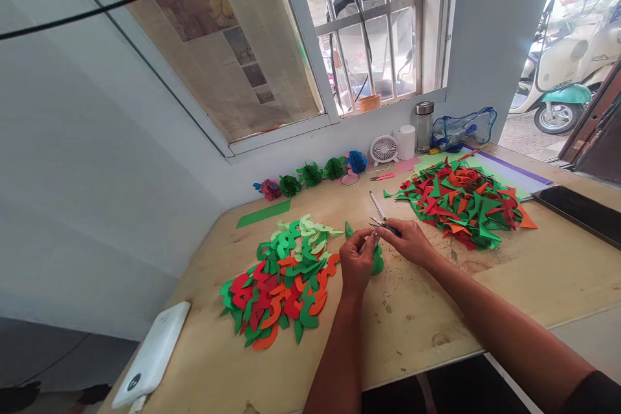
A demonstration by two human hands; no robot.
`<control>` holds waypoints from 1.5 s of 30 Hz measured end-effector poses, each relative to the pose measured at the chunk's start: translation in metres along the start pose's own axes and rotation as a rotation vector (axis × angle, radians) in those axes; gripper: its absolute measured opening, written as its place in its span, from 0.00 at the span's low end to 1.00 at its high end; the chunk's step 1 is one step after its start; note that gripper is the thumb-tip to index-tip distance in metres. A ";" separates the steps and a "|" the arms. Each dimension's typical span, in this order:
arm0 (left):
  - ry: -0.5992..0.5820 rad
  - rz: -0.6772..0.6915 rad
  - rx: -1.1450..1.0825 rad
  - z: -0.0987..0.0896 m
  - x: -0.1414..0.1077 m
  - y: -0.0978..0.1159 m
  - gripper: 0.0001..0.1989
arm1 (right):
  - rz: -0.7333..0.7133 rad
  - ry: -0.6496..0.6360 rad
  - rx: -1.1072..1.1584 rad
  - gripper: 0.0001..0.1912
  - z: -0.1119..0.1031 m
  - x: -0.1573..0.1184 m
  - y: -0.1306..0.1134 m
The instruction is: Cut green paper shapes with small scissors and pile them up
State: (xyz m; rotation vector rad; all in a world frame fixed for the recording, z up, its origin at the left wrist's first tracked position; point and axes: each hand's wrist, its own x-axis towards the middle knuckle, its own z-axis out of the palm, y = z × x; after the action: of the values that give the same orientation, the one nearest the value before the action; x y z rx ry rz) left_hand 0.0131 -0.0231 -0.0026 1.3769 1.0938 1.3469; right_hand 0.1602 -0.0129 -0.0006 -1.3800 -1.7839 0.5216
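Near the middle of the wooden table, my left hand (358, 260) is closed, with its fingertips pinched on something small that I cannot make out. My right hand (407, 240) is closed on dark-handled scissors (381, 225), whose tips point left, just over the left fingertips. Below the hands a green paper piece (378, 261) lies partly hidden by the left hand. A white pen (377, 205) lies just beyond the scissors. To the left is a pile of curved green, orange and red cut shapes (276, 294). To the right sits a heap of pointed paper scraps (466, 204).
Paper flowers (309, 174), a small white fan (384, 149), a white cylinder (405, 142), a glass bottle (424, 129) and a clear blue-edged pouch (463, 127) line the back. A white device (154, 352) is at the left edge, a black phone (582, 212) at the right.
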 end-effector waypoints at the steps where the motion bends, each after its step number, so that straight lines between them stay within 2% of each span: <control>1: 0.013 0.007 -0.011 0.000 0.000 0.000 0.15 | 0.006 0.003 -0.004 0.24 0.000 0.000 0.000; 9: 0.112 0.018 -0.046 -0.001 0.003 0.001 0.14 | 0.018 -0.028 -0.003 0.23 -0.001 -0.001 -0.006; 14: 0.104 0.030 -0.078 0.000 0.003 -0.001 0.13 | 0.016 -0.073 0.006 0.22 -0.002 -0.003 -0.009; 26: 0.108 0.034 -0.091 0.001 0.004 -0.006 0.12 | -0.041 -0.085 0.012 0.23 -0.001 -0.002 -0.007; 39: 0.080 0.027 -0.049 0.001 0.003 -0.002 0.14 | -0.031 -0.052 0.002 0.25 0.000 -0.002 -0.003; 45: 0.065 -0.015 -0.052 0.000 0.003 0.000 0.15 | -0.006 0.002 0.007 0.25 -0.001 -0.001 -0.003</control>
State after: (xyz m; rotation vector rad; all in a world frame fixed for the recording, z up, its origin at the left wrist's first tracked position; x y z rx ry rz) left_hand 0.0130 -0.0201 -0.0024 1.2927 1.1026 1.4081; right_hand 0.1597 -0.0151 0.0020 -1.3692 -1.7828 0.5225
